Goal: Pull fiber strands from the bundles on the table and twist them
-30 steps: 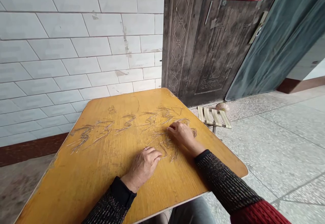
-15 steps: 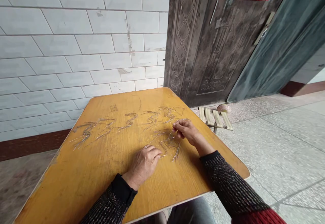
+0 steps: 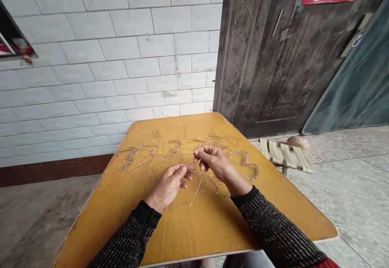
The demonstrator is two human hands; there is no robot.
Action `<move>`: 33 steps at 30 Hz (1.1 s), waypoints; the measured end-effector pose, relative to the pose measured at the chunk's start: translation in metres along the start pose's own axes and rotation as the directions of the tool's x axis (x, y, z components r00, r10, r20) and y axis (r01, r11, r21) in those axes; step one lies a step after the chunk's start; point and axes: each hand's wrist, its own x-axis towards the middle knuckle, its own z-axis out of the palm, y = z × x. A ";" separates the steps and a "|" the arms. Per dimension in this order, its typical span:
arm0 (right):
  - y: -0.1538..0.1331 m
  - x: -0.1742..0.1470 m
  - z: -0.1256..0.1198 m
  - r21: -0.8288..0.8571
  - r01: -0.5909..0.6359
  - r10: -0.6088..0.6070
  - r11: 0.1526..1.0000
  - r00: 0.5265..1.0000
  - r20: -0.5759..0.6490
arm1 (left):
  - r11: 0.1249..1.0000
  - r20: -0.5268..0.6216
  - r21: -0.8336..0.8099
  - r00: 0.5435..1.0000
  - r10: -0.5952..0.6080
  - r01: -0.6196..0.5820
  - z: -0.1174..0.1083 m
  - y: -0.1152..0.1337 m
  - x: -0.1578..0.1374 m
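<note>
Both hands are raised just above the yellow wooden table (image 3: pixel 121 223), close together. My right hand (image 3: pixel 216 163) pinches a thin wire (image 3: pixel 196 192) between thumb and fingertips, and part of it angles down toward me. My left hand (image 3: pixel 168 185) has its thumb and forefinger brought together on a thin bent strand near the right fingertips; its other fingers are loosely curled. A bundle of wavy wires (image 3: pixel 251 164) lies to the right of my right hand. Below the hands are a few loose wires (image 3: pixel 212 185), partly hidden and blurred.
More crinkled wire bundles (image 3: pixel 129 156) lie in a row across the table, with a small coil (image 3: pixel 156 133) behind them. A white tiled wall (image 3: pixel 106 73) and a dark door (image 3: pixel 273 65) stand beyond. A folding stool (image 3: pixel 284 154) is at the right.
My left hand has lifted from the table and turned toward my right hand, its fingers closing on a strand. My right hand has come closer to it with a wire. The view has shifted left.
</note>
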 end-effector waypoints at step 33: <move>0.032 0.005 0.023 -0.058 0.126 -0.136 0.990 0.963 -0.232 | 0.978 0.145 -0.145 0.981 -0.127 0.148 0.015 -0.022 -0.010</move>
